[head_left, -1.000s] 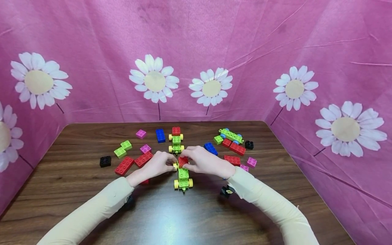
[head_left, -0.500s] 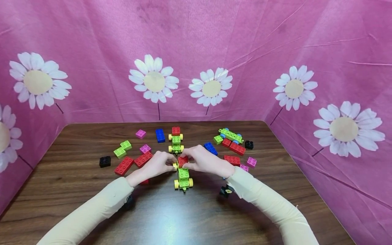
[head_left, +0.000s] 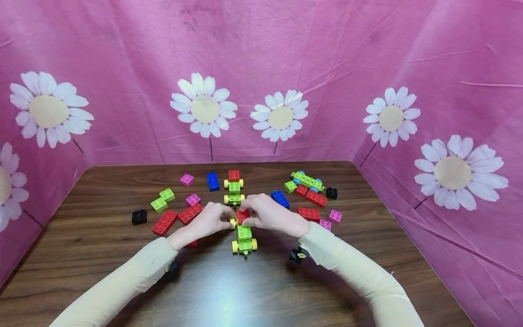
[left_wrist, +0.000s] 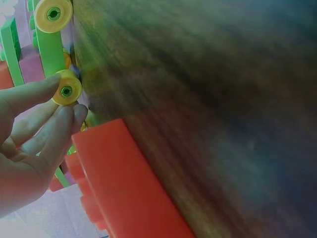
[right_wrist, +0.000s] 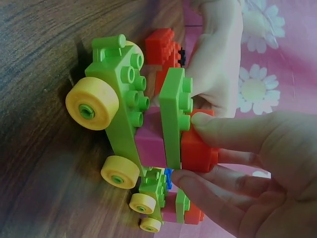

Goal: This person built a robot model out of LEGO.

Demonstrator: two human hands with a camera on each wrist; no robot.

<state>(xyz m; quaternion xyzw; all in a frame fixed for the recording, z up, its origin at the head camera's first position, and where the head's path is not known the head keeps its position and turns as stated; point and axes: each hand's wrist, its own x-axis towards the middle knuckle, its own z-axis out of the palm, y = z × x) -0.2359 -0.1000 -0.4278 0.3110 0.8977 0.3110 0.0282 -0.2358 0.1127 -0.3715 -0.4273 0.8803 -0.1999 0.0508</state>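
Note:
A toy car of building bricks stands in the middle of the table, with a green wheeled base (right_wrist: 119,106) and yellow wheels. On the base sit a pink brick (right_wrist: 150,141), a green brick (right_wrist: 171,119) and a small red brick (right_wrist: 194,148), stacked in that order. My right hand (head_left: 271,215) pinches the red brick between thumb and fingers. From the other side, my left hand (head_left: 210,221) pinches a yellow wheel (left_wrist: 67,90) of this car, thumb on one side and fingertips on the other.
Behind it stands a similar car (head_left: 234,187) with a red brick on one end. Loose red, green, pink, blue and black bricks lie to both sides. A green base with blue wheels (head_left: 307,180) is at the back right. A flowered pink cloth (head_left: 245,150) hangs behind the table.
Both hands keep their hold on the near car, with no clear movement. Only the head view shifts slightly.

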